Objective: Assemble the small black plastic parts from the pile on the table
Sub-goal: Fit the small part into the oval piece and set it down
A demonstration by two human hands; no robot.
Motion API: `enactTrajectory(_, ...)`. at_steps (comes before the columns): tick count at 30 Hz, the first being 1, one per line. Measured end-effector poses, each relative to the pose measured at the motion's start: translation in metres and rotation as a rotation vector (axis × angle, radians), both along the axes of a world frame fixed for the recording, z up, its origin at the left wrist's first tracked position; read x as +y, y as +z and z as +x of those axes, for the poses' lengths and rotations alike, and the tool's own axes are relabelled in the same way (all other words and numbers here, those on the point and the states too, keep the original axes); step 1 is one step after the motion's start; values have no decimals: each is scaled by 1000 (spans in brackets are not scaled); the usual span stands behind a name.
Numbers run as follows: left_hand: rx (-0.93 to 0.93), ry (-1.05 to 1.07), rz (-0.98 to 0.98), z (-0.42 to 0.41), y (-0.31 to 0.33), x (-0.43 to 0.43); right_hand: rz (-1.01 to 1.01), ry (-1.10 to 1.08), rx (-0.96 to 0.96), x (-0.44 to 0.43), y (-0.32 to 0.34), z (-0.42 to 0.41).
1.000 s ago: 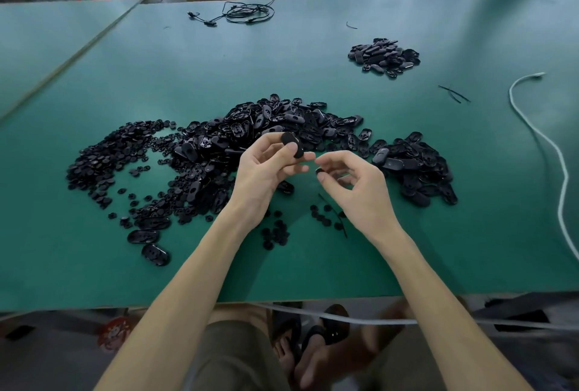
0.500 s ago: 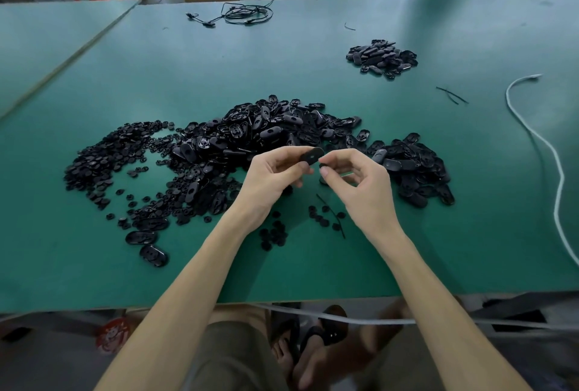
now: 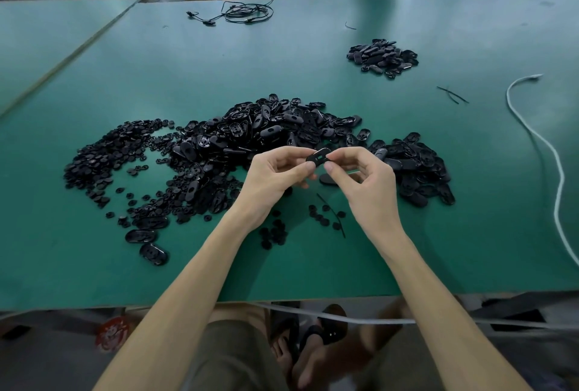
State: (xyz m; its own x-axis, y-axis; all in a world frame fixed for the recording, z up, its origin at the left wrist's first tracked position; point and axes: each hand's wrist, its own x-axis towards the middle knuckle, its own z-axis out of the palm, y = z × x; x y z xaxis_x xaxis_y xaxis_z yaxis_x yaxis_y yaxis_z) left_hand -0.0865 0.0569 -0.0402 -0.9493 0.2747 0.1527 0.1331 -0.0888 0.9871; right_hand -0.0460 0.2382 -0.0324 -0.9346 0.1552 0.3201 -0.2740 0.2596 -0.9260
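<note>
A flat black oval part [image 3: 318,156] is pinched between both hands just above the green table [image 3: 313,265]. My left hand [image 3: 275,176] holds its left end with thumb and fingers. My right hand [image 3: 363,180] pinches its right end with thumb and forefinger. Behind them spreads the big pile of black oval shells [image 3: 275,130]. To the left lies a heap of small round black pieces [image 3: 106,159]. A few round pieces [image 3: 322,215] lie under my hands.
A smaller heap of black parts [image 3: 382,57] sits at the far right. A white cable [image 3: 545,146] snakes along the right side. A black cable coil [image 3: 244,11] lies at the far edge. Two oval shells [image 3: 147,245] lie near the front left.
The hands have come together. The oval part, first held up in my left hand alone, is now gripped by both hands, lying flat between the fingertips.
</note>
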Motion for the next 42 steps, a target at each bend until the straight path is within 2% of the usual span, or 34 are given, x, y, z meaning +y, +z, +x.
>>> enactTrajectory(14,-18,-14,-3,1,0,0,23,-22,39,0,-3,-2)
enactTrajectory(24,-13,-1,-23,0,2,2,-55,-27,17,3,-5,-3)
enactTrajectory(42,-19,-27,-34,1,2,3,70,-74,17,2,-4,-3)
